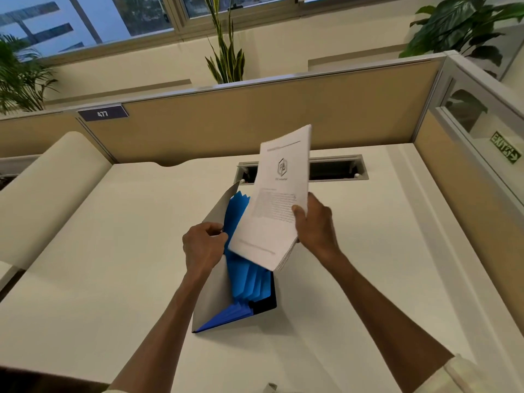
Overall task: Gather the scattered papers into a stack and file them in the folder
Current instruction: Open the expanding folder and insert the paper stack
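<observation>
While the left hand (202,245) pinches the folder (246,282) flap at frame centre, the right hand (314,222) pinches the stack (276,199) edge; light, floppy sheets likely need mid-edge support.

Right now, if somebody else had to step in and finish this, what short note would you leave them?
Left hand: fingers pinch the grey front cover of the folder, holding it open on the desk.
Right hand: grips the stack of papers, tilted in the air above the folder's blue pockets.
Done: the papers are gathered into one stack; no loose sheets show on the desk.
Left: slide the stack into a pocket, then close the folder.
</observation>
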